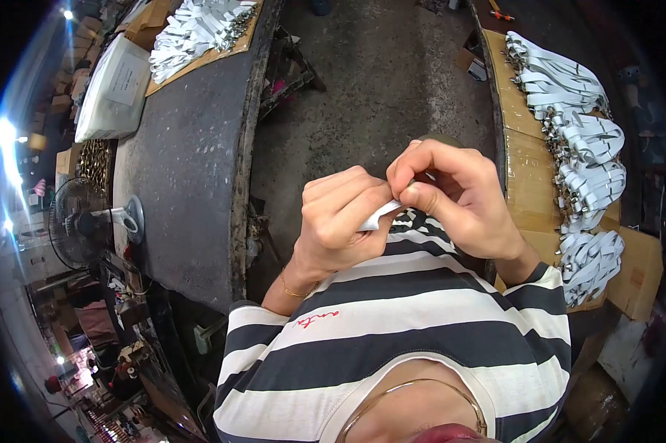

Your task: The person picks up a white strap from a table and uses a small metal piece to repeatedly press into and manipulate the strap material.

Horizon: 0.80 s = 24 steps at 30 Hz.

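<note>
Both hands meet in front of my striped shirt. My left hand [344, 210] is closed around a white strap [379, 215], whose short end pokes out below the fingers. Thumb and forefinger of my right hand [455, 196] pinch together at the strap's upper end, touching the left fingertips. Whatever small part sits in that pinch is mostly hidden by the fingers. Similar white straps with metal fittings lie in bundles [588, 140] on the right and in a heap [200, 33] at the upper left.
A dark worktable [189, 162] runs along the left, bearing a white plastic bin [115, 88]. A fan [78, 221] stands at its far left. Cardboard [529, 170] lies under the bundles on the right-hand table. Between the tables is a concrete floor [362, 81].
</note>
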{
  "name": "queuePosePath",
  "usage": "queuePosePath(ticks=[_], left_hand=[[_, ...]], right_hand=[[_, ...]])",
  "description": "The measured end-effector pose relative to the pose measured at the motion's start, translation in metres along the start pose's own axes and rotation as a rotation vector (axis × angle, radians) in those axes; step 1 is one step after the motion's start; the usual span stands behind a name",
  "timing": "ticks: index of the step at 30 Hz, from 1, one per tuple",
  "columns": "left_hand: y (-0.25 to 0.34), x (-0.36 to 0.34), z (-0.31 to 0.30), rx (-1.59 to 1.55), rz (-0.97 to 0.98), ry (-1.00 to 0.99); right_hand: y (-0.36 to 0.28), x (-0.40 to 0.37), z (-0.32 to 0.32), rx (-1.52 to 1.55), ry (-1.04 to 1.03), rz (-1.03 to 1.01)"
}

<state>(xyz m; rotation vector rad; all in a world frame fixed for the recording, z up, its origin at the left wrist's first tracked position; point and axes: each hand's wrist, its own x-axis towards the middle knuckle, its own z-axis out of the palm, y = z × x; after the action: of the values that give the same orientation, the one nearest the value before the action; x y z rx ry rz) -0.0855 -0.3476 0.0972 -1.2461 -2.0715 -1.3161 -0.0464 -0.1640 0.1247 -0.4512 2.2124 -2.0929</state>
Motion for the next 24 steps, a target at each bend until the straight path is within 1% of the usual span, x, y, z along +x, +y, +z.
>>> queuePosePath(ticks=[2,3,6,8,9,11,13,15,16,19,21,22,23,24], left_hand=[[0.002,0.003,-0.001,-0.011,-0.014,0.019],[0.003,0.005,-0.001,-0.027,-0.020,0.037],[0.006,0.006,-0.003,-0.042,-0.029,0.057],[0.002,0.003,-0.004,-0.028,-0.017,0.058],[0.001,0.002,-0.004,-0.018,-0.001,0.055],[0.002,0.002,-0.005,0.008,-0.007,0.053],[0.005,0.003,-0.006,0.033,-0.011,0.050],[0.009,0.003,-0.008,0.095,-0.034,-0.007],[0.007,0.003,-0.007,0.086,-0.020,0.008],[0.005,-0.001,-0.003,0.014,-0.041,0.054],[0.004,-0.002,-0.004,-0.036,-0.042,0.084],[0.005,-0.003,-0.005,-0.090,-0.047,0.110],[0.005,-0.003,-0.006,-0.088,-0.049,0.113],[0.004,-0.004,-0.008,-0.127,-0.065,0.141]], right_hand=[[0.005,0.002,0.001,0.421,0.010,0.015],[0.004,0.003,-0.005,0.463,-0.017,0.013],[0.006,0.005,-0.009,0.448,-0.011,-0.032],[0.004,0.006,-0.011,0.230,-0.014,-0.167],[0.000,0.006,-0.010,0.230,-0.017,-0.165],[-0.008,0.007,-0.007,0.019,0.030,-0.220],[-0.009,0.009,0.002,0.012,0.049,-0.232],[-0.012,0.011,0.009,-0.288,-0.004,-0.383],[-0.013,0.012,0.011,-0.348,0.041,-0.435],[-0.017,0.012,0.002,-0.369,-0.019,-0.394],[-0.013,0.011,-0.009,-0.246,-0.020,-0.324],[-0.012,0.007,-0.014,-0.088,0.002,-0.215],[-0.012,0.003,-0.014,0.048,0.073,-0.169],[-0.012,0.003,-0.017,0.029,0.075,-0.224]])
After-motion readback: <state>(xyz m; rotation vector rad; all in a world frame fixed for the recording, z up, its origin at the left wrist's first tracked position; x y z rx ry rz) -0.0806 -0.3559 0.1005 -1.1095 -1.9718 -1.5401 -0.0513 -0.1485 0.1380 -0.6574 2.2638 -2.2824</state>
